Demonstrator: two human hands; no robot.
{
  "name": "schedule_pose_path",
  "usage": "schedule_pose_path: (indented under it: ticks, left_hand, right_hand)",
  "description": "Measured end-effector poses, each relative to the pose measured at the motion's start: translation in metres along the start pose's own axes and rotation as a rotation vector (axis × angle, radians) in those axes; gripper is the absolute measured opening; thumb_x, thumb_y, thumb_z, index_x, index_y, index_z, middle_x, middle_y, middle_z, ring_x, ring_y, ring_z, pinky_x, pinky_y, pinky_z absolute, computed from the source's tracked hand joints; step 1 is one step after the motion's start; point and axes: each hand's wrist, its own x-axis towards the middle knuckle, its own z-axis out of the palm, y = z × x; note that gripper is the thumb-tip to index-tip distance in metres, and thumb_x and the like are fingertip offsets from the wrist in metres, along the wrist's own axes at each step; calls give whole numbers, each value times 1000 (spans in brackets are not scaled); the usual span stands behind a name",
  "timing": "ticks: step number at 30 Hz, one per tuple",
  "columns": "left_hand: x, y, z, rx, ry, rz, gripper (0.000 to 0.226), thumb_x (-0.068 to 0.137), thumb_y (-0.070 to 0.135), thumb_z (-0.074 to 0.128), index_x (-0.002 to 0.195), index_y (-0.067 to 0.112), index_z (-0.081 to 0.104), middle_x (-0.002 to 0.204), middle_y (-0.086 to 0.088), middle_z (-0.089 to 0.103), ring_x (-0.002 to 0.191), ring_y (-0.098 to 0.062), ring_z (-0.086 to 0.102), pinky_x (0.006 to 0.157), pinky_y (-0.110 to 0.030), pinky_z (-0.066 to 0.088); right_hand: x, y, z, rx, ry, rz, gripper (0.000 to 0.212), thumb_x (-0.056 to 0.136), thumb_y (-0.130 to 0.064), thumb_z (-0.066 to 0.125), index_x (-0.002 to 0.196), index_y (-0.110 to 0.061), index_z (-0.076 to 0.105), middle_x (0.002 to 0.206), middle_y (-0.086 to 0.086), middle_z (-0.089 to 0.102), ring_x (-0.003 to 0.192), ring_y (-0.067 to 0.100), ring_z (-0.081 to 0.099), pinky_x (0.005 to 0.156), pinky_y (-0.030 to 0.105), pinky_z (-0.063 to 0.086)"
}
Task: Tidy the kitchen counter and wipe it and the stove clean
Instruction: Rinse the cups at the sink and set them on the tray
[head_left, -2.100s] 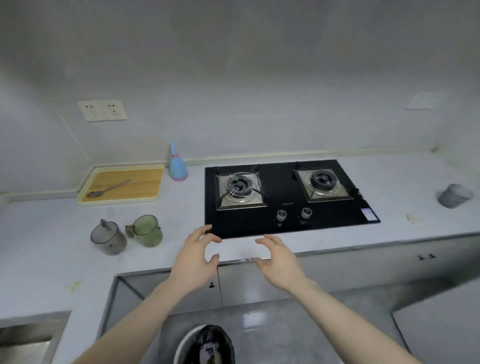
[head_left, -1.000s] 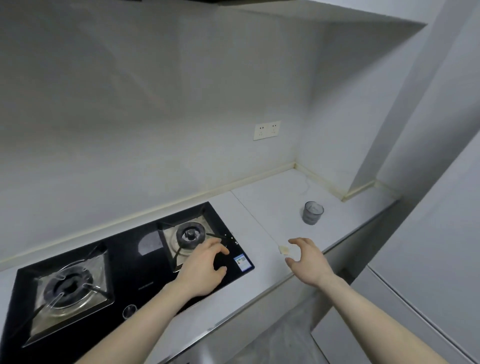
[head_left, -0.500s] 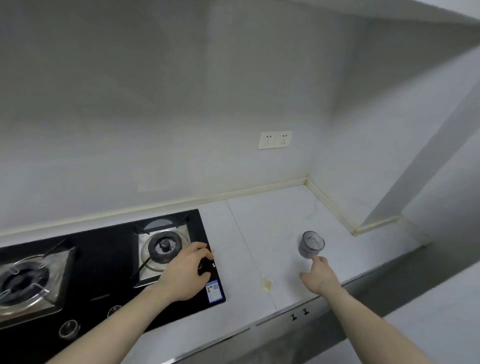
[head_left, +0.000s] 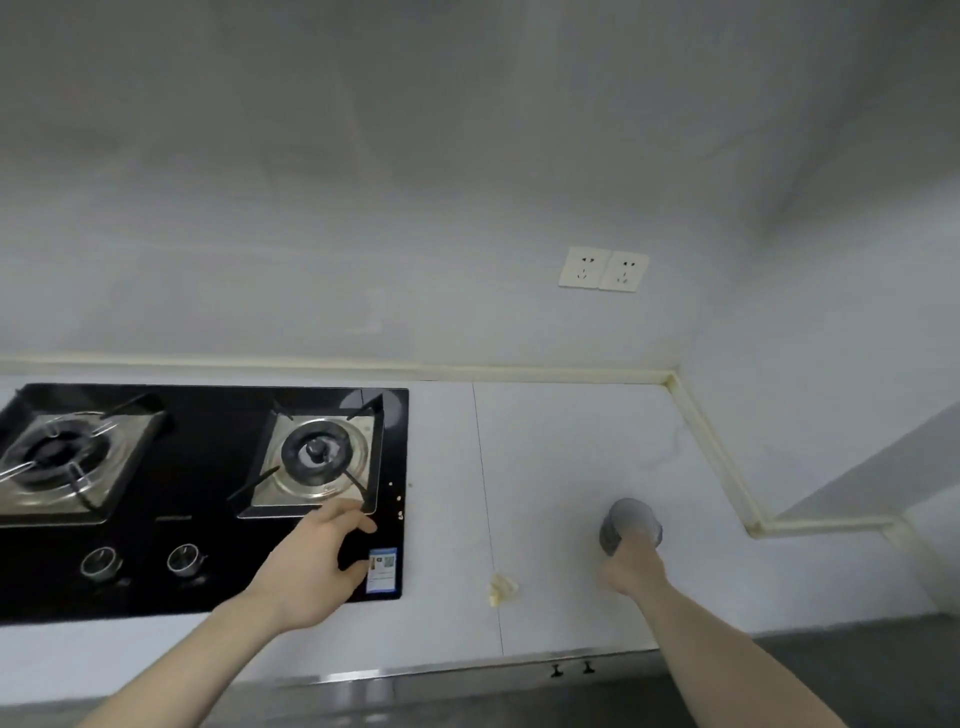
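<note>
A translucent grey cup (head_left: 630, 517) stands on the white counter (head_left: 566, 441), right of the stove. My right hand (head_left: 632, 569) is on its near side, fingers curled around the lower part, slightly blurred. My left hand (head_left: 317, 566) hovers open, fingers apart, over the front right corner of the black glass stove (head_left: 218, 467), just in front of the right burner (head_left: 317, 457). A small pale yellow scrap (head_left: 502, 588) lies on the counter between my hands. A few light crumbs (head_left: 399, 500) dot the stove's right edge.
Two knobs (head_left: 140, 560) sit at the stove's front, and a sticker (head_left: 383, 569) marks its right corner. A double wall socket (head_left: 604, 268) is above the counter. The counter ends at a wall corner (head_left: 727, 467) on the right. Cabinet handles (head_left: 571, 669) show below the front edge.
My view swung right from the stove's middle to its right side. My right hand reached forward past the yellow scrap and closed on the grey cup. My left hand stayed over the stove's corner.
</note>
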Motion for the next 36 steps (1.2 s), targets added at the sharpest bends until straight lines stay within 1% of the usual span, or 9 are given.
schedule_pose_path:
  ticks: [6, 8, 10, 12, 18, 24, 29, 33, 36]
  left_hand:
    - [-24, -6, -2, 8, 23, -123, 43, 86, 35, 72, 127, 36, 60, 142, 20, 41, 129, -10, 46, 103, -18, 37]
    - [-32, -9, -7, 5, 41, -144, 43, 85, 35, 73, 126, 35, 60, 142, 18, 43, 125, -11, 48, 102, -19, 38]
    - [-46, -15, -14, -4, 62, -174, 42, 85, 35, 73, 125, 35, 61, 143, 17, 44, 124, -12, 49, 102, -20, 38]
    - [-58, -24, -18, -7, 78, -194, 41, 86, 36, 73, 125, 36, 61, 144, 17, 43, 125, -12, 49, 102, -20, 39]
    - [-128, -66, -41, -36, 130, -277, 43, 88, 37, 69, 129, 37, 57, 149, 18, 38, 135, -10, 41, 109, -20, 35]
    - [-228, -130, -70, -89, 222, -379, 38, 84, 34, 67, 117, 47, 53, 145, 20, 37, 129, -9, 46, 98, -11, 38]
    - [-335, -197, -104, -38, 310, -459, 37, 81, 42, 66, 115, 50, 52, 143, 22, 37, 133, -5, 43, 111, -22, 34]
    - [-409, -245, -129, -8, 348, -550, 40, 78, 41, 63, 115, 50, 52, 148, 16, 40, 132, -11, 46, 110, -27, 37]
    - [-449, -271, -143, 15, 362, -614, 44, 82, 38, 65, 125, 42, 55, 152, 12, 40, 134, -14, 44, 109, -25, 36]
  right_hand:
    - [10, 1, -1, 4, 253, -127, 34, 99, -20, 57, 133, -15, 61, 130, 11, 63, 113, 32, 61, 83, 33, 50]
    - [4, -3, 0, 116, 298, -208, 24, 99, -19, 56, 121, -16, 66, 114, 10, 65, 98, 32, 63, 72, 33, 48]
    - [-13, -21, 2, 180, 310, -288, 11, 98, -16, 54, 96, -17, 65, 89, 4, 62, 88, 32, 64, 63, 30, 43]
    - [-32, -45, 6, 219, 317, -372, 15, 97, -13, 55, 87, -17, 64, 81, 1, 60, 87, 32, 63, 61, 29, 38]
    - [-120, -139, 56, 223, 296, -660, 14, 89, -12, 72, 102, -14, 77, 87, 7, 74, 84, 31, 67, 70, 32, 47]
    - [-232, -224, 127, 179, 125, -911, 11, 90, -25, 72, 100, -23, 76, 85, -11, 72, 78, 8, 67, 71, 28, 49]
    - [-335, -292, 202, 113, -27, -1106, 12, 89, -27, 73, 101, -29, 76, 85, -19, 69, 78, -5, 63, 69, 9, 44]
    - [-405, -337, 261, 92, -105, -1204, 20, 90, -26, 73, 109, -25, 76, 96, -16, 70, 86, 0, 64, 83, 20, 52]
    - [-442, -366, 294, 68, -135, -1264, 18, 90, -27, 73, 108, -25, 76, 95, -16, 69, 85, -1, 64, 82, 21, 52]
